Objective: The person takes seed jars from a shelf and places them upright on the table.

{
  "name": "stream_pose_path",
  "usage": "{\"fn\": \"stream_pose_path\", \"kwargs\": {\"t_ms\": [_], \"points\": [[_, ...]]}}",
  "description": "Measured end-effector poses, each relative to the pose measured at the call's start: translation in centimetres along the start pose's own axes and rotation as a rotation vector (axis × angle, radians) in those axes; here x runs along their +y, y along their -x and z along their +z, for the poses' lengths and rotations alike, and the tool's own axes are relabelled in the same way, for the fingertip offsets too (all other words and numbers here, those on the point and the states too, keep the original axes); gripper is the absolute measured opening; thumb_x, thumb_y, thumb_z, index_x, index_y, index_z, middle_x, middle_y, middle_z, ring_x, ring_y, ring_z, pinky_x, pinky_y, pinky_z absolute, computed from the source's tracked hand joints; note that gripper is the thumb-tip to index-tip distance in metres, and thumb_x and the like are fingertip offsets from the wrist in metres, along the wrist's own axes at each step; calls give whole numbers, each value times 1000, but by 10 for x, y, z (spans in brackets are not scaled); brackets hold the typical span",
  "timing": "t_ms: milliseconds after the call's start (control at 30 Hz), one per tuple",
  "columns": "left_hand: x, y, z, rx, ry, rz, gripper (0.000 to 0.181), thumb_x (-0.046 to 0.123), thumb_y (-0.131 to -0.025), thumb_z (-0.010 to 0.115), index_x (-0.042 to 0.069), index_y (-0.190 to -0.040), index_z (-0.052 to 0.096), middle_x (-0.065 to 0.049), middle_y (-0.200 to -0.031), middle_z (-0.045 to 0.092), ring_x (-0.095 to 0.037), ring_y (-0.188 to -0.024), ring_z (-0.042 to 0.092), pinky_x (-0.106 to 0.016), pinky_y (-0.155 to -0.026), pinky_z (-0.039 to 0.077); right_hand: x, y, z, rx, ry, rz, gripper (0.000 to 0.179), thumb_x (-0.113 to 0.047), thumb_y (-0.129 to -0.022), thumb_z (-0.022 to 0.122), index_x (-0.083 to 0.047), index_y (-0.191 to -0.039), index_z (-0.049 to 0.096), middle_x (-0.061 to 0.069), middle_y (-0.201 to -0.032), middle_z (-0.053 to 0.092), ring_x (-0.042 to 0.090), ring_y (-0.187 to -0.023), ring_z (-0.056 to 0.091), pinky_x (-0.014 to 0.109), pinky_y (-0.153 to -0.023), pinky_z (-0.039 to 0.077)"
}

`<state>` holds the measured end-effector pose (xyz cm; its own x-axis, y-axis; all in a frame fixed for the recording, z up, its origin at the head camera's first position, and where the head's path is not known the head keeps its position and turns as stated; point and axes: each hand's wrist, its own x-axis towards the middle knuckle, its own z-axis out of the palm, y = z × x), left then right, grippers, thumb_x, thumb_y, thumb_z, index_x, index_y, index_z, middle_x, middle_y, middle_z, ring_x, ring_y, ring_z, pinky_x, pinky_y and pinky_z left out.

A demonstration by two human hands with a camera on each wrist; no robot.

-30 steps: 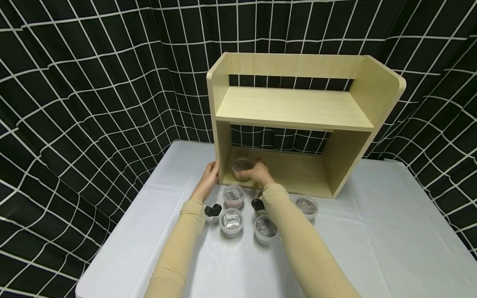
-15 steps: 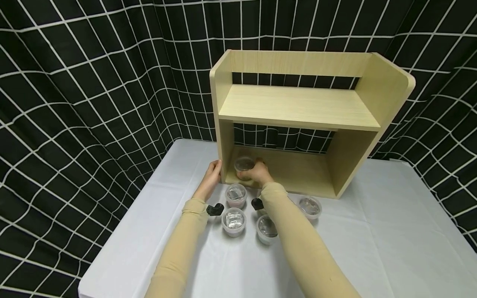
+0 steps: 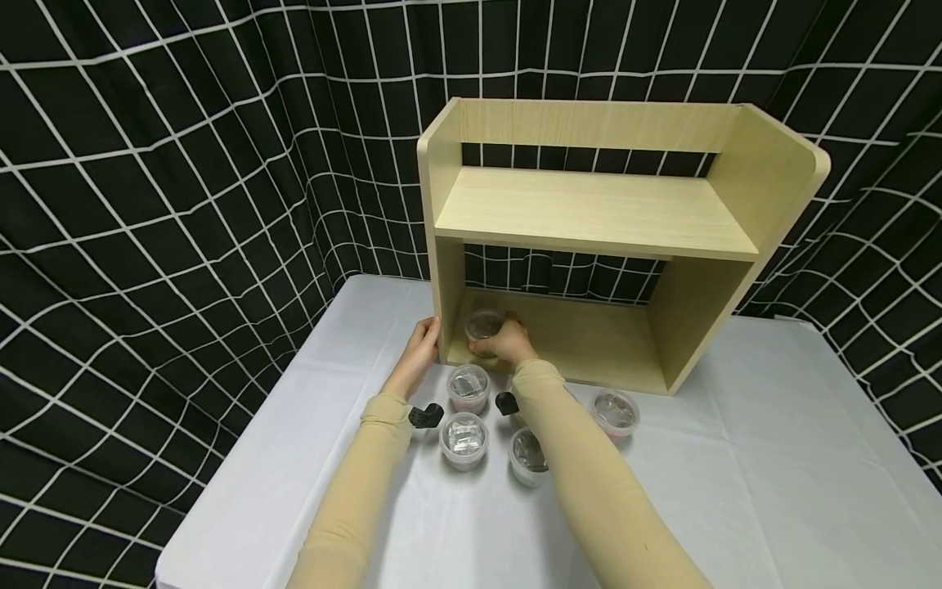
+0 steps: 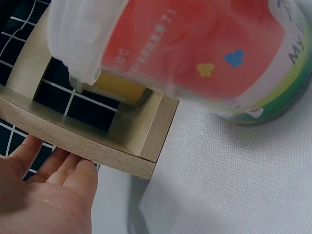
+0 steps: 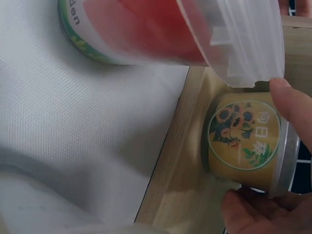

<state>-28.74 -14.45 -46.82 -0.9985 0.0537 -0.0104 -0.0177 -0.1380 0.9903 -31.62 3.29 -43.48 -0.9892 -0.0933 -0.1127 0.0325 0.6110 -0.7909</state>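
Observation:
A small round plastic tub (image 3: 482,324) with a clear lid and a yellow flower-printed label (image 5: 243,139) stands in the lower compartment of the wooden shelf unit (image 3: 589,209), near its left panel. My right hand (image 3: 512,340) grips it, thumb on one side and fingers on the other. My left hand (image 3: 417,353) touches the outside of the left side panel (image 4: 73,139) with extended fingertips. Just in front of the shelf, between my wrists, a red-labelled tub (image 4: 204,48) stands on the table and partly covers the yellow one in the left wrist view.
More lidded tubs stand on the white-covered table (image 3: 773,474): one nearer me (image 3: 464,442), one partly behind my right forearm (image 3: 527,458), and a pinkish one (image 3: 615,411) to the right. A black curtain with white grid lines (image 3: 221,164) surrounds the table.
The head view has shifted slightly, so everything sits a little further right in it. Both hands and the tubs keep their places relative to the shelf.

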Motion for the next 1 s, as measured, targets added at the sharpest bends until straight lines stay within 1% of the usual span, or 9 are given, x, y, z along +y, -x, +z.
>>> {"fn": "stream_pose_path", "kwargs": {"t_ms": [100, 200, 233, 400, 500, 633, 833, 1000], "points": [[0, 0, 0, -4, -10, -4, 49, 37, -101, 36, 2, -135, 28, -20, -137, 30, -28, -129, 29, -37, -108, 21, 0, 2, -1, 4, 6, -6, 95, -22, -68, 84, 6, -137, 26, 28, -130, 41, 39, -123, 37, 42, -104, 31], [0, 1, 1, -4, -4, -4, 49, 36, -101, 35, 1, -135, 28, -21, -137, 30, -29, -129, 29, -38, -108, 21, 3, 1, -1, 14, 11, -8, 92, -23, -67, 85, 5, -135, 29, 28, -127, 43, 39, -121, 39, 43, -102, 32], [-3, -2, 1, 2, 0, 4, 49, 36, -101, 35, 1, -134, 28, -20, -136, 31, -30, -129, 30, -38, -108, 21, 3, 0, 0, 18, 5, -7, 92, -23, -66, 85, 5, -134, 30, 28, -126, 44, 39, -120, 40, 44, -102, 33], [-3, -2, 1, 1, 13, 14, 47, 34, -102, 35, -1, -133, 28, -21, -135, 31, -31, -128, 30, -37, -108, 22, 4, 2, -2, 39, -30, -27, 88, -21, -64, 85, 2, -133, 35, 25, -121, 49, 38, -115, 44, 45, -99, 36], [-3, -2, 1, 6, 10, 10, 46, 33, -102, 35, 0, -133, 28, -19, -134, 32, -29, -127, 32, -36, -107, 24, 3, 4, -4, 58, -66, -58, 82, -17, -63, 84, 0, -130, 40, 23, -117, 53, 37, -110, 48, 46, -96, 39], [-1, -3, 0, 9, 9, 12, 46, 32, -102, 35, 0, -134, 28, -19, -134, 33, -27, -126, 33, -35, -107, 25, -3, 6, -10, 76, -141, -108, 74, -12, -63, 83, -2, -126, 45, 19, -112, 57, 33, -106, 51, 44, -94, 40], [2, -3, -1, 13, -14, 10, 49, 35, -102, 35, 0, -135, 27, -19, -137, 30, -27, -128, 30, -37, -108, 22, -11, 7, -18, 77, -144, -191, 78, -16, -63, 85, -2, -128, 45, 16, -113, 58, 30, -104, 53, 42, -95, 39], [0, -3, -1, 10, -27, -7, 50, 35, -101, 35, 0, -136, 27, -18, -137, 30, -27, -128, 30, -37, -108, 22, -7, 13, -22, 68, -179, -228, 79, -18, -64, 85, -2, -129, 46, 15, -115, 58, 29, -105, 53, 40, -95, 39]]}}
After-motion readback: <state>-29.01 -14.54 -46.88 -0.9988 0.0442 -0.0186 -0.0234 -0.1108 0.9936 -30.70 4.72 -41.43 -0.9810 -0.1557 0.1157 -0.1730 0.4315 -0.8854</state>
